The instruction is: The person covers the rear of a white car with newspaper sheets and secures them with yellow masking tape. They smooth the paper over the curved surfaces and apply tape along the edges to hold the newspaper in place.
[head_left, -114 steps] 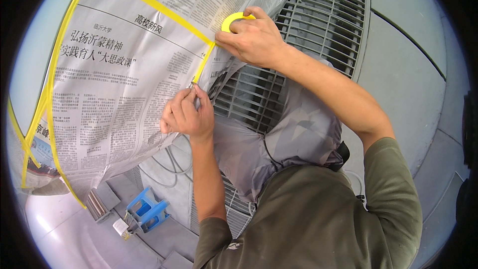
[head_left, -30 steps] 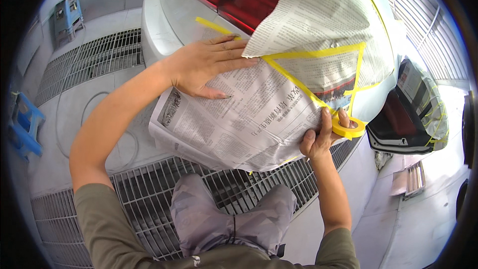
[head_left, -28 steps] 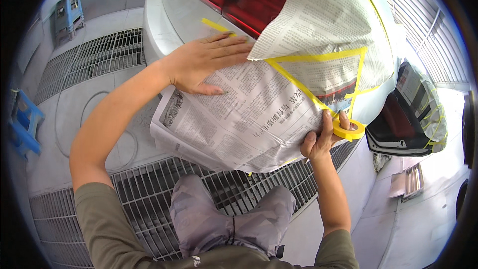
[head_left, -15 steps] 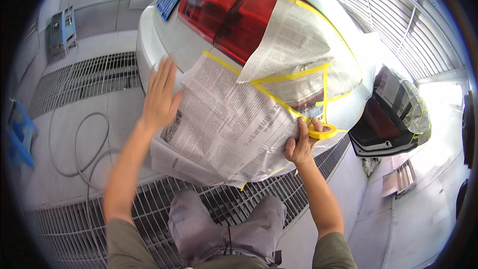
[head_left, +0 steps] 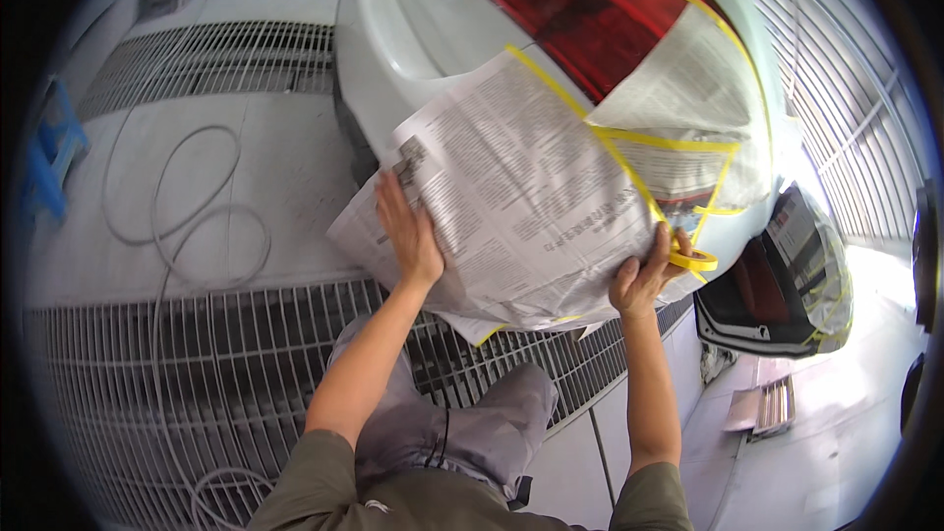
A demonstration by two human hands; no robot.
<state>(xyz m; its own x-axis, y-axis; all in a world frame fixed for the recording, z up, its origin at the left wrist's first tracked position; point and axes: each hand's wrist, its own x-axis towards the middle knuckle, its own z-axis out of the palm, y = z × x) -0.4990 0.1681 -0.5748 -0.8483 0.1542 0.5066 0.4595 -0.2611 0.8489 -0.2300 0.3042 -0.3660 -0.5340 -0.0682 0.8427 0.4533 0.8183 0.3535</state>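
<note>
Newspaper sheets [head_left: 521, 187] cover the rear corner of a white car [head_left: 433, 10], edged with yellow masking tape [head_left: 546, 79]. My left hand [head_left: 413, 241] lies against the paper near its left edge, fingers stretched out and close together. My right hand [head_left: 649, 275] holds a roll of yellow masking tape [head_left: 694, 260] at the paper's right side, beside the taped seam. Above the paper, the red tail light [head_left: 610, 34] is partly covered by another newspaper piece [head_left: 688, 79].
A floor grating [head_left: 246, 364] runs under my legs. A grey hose [head_left: 231, 177] coils on the floor at left, near a blue step stool [head_left: 54, 152]. At right stands a dark, partly paper-covered car part [head_left: 762, 285]; a louvred wall [head_left: 836, 69] rises behind it.
My left hand has moved from beside the bumper onto the paper's left part, pressing it inward. My right hand stays by the seam with the tape roll. The whole view has shifted.
</note>
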